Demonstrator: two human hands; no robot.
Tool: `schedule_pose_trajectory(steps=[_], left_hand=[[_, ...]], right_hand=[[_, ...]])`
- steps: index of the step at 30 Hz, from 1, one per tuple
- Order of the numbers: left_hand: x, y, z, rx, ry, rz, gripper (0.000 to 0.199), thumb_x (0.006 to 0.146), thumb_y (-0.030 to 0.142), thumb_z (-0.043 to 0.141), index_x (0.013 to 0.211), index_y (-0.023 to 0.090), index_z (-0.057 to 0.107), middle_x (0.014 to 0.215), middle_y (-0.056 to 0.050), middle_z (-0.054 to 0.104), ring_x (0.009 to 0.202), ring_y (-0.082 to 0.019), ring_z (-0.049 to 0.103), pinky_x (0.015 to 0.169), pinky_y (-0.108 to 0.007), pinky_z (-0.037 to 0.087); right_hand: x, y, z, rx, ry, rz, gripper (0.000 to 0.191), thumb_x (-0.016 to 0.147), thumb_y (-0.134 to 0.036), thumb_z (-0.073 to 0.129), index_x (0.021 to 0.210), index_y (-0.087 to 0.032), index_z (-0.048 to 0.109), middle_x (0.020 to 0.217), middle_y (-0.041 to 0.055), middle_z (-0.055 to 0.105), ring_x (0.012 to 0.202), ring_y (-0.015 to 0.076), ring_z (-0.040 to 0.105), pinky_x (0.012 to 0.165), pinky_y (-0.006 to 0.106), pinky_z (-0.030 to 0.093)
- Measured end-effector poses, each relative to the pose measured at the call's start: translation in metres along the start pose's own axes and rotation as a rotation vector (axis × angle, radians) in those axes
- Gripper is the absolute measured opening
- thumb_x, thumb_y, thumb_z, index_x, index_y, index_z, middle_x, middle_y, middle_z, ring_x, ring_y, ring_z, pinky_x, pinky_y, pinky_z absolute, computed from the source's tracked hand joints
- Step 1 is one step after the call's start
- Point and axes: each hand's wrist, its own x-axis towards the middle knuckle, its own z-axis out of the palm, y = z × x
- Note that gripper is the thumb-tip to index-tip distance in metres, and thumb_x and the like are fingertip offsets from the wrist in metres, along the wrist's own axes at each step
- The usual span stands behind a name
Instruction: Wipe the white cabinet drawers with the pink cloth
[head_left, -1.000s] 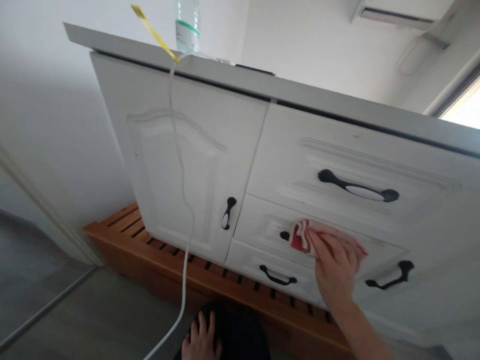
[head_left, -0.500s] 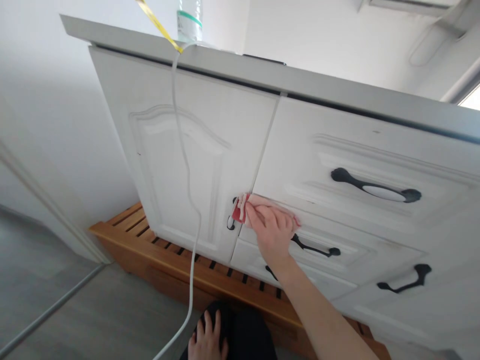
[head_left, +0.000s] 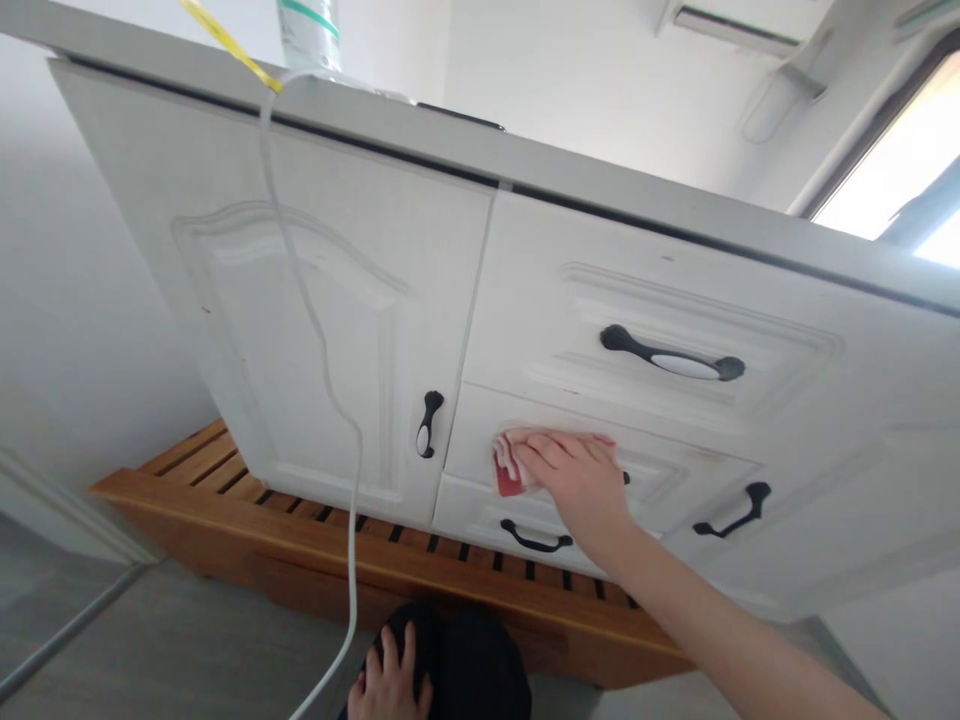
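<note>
Right hand (head_left: 581,480): palm flat, pressing red-and-white cloth (head_left: 508,468) on white middle drawer front (head_left: 480,440)
Left hand (head_left: 390,680): open, resting on knee
Risk: cloth probably snags black drawer handle (head_left: 534,540)

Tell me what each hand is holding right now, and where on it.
The right hand presses a red-and-white cloth flat against the middle drawer front, palm covering most of it. The left hand holds nothing; it rests on a dark-clothed knee.
</note>
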Motion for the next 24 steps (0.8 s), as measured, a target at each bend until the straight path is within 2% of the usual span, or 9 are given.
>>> schedule_pose_trajectory(steps=[5, 10, 13, 16, 18, 20, 22, 24], left_hand=[[-0.003, -0.002, 0.001, -0.041, -0.016, 0.006, 0.061, 0.089, 0.026, 0.041, 0.149, 0.021, 0.036, 0.153, -0.021, 0.043, 0.133, -0.034, 0.048, 0.100, -0.046, 0.041], [-0.004, -0.002, 0.000, -0.017, -0.005, 0.014, 0.060, 0.090, 0.026, 0.038, 0.149, 0.021, 0.036, 0.153, -0.021, 0.042, 0.133, -0.035, 0.049, 0.101, -0.047, 0.040], [-0.003, 0.000, -0.001, -0.025, -0.023, 0.007, 0.060, 0.089, 0.025, 0.040, 0.149, 0.021, 0.036, 0.153, -0.022, 0.043, 0.132, -0.035, 0.049, 0.100, -0.047, 0.040], [-0.002, 0.002, -0.003, -0.045, -0.017, -0.002, 0.061, 0.088, 0.025, 0.040, 0.148, 0.021, 0.037, 0.153, -0.021, 0.043, 0.133, -0.036, 0.048, 0.102, -0.048, 0.038], [-0.003, 0.003, -0.004, -0.056, -0.006, -0.004, 0.061, 0.088, 0.025, 0.040, 0.148, 0.021, 0.037, 0.153, -0.021, 0.043, 0.134, -0.036, 0.047, 0.103, -0.048, 0.038], [-0.004, 0.004, -0.004, -0.063, -0.001, -0.009, 0.061, 0.088, 0.024, 0.040, 0.148, 0.021, 0.037, 0.153, -0.021, 0.043, 0.134, -0.036, 0.048, 0.103, -0.049, 0.038], [-0.004, 0.003, -0.002, -0.066, 0.000, -0.013, 0.061, 0.087, 0.024, 0.041, 0.149, 0.021, 0.037, 0.153, -0.022, 0.043, 0.134, -0.036, 0.048, 0.103, -0.048, 0.038], [-0.003, 0.002, 0.000, -0.075, -0.023, -0.009, 0.063, 0.086, 0.025, 0.042, 0.149, 0.021, 0.035, 0.154, -0.022, 0.042, 0.134, -0.036, 0.048, 0.102, -0.048, 0.039]], right_hand=[[-0.064, 0.045, -0.021, -0.028, -0.111, 0.177, 0.054, 0.087, 0.001, 0.048, 0.129, -0.031, 0.059, 0.126, -0.0029, 0.067, 0.107, 0.0205, 0.056, 0.089, 0.039, 0.041], [-0.132, 0.080, -0.019, -0.153, -0.083, 0.324, 0.047, 0.089, -0.005, 0.049, 0.129, -0.026, 0.060, 0.125, 0.0052, 0.065, 0.106, 0.0245, 0.057, 0.093, 0.043, 0.045], [-0.149, 0.083, -0.023, -0.179, -0.068, 0.381, 0.046, 0.088, -0.006, 0.047, 0.128, -0.024, 0.060, 0.122, 0.0068, 0.066, 0.101, 0.0251, 0.058, 0.088, 0.042, 0.049], [-0.128, 0.065, -0.042, -0.070, 0.039, 0.409, 0.050, 0.087, -0.007, 0.045, 0.133, -0.024, 0.056, 0.116, 0.0090, 0.065, 0.100, 0.0258, 0.058, 0.086, 0.042, 0.051], [-0.093, 0.042, -0.055, 0.018, 0.207, 0.382, 0.053, 0.087, -0.008, 0.048, 0.137, -0.026, 0.055, 0.115, 0.0098, 0.064, 0.102, 0.0260, 0.058, 0.090, 0.043, 0.049], [-0.047, 0.016, -0.058, 0.074, 0.399, 0.309, 0.055, 0.088, -0.007, 0.051, 0.138, -0.031, 0.055, 0.117, 0.0087, 0.064, 0.106, 0.0245, 0.059, 0.095, 0.042, 0.047], [-0.001, -0.007, -0.044, 0.105, 0.539, 0.235, 0.056, 0.090, -0.005, 0.052, 0.139, -0.033, 0.053, 0.119, 0.0082, 0.065, 0.112, 0.0230, 0.058, 0.097, 0.040, 0.045], [0.035, -0.025, -0.015, 0.067, 0.615, 0.203, 0.052, 0.092, -0.011, 0.058, 0.139, -0.033, 0.054, 0.117, 0.0058, 0.068, 0.113, 0.0215, 0.057, 0.098, 0.039, 0.041]])
